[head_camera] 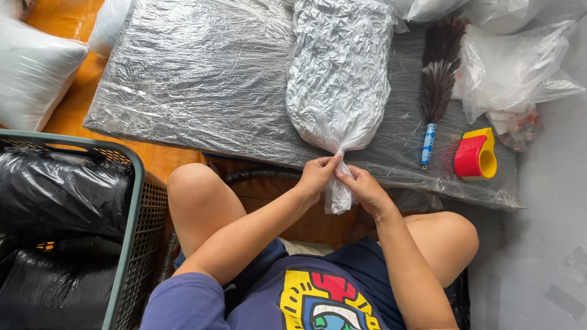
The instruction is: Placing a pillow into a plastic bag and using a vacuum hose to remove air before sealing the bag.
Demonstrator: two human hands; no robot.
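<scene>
A long clear plastic bag (339,73), stuffed full of small pale crinkled pieces, lies on a plastic-covered grey board (202,79). Its open end is gathered into a twisted neck at the board's near edge. My left hand (317,176) pinches that neck from the left. My right hand (362,186) grips the loose tail of the bag just below, on the right. Both hands touch each other over the neck, above my bare knees.
A feather duster (437,79) with a blue-white handle and a red-and-yellow tape dispenser (474,154) lie right of the bag. Crumpled clear bags (513,61) sit at far right. A green crate (131,220) holding black bags stands at left, white filled bags (33,70) beyond.
</scene>
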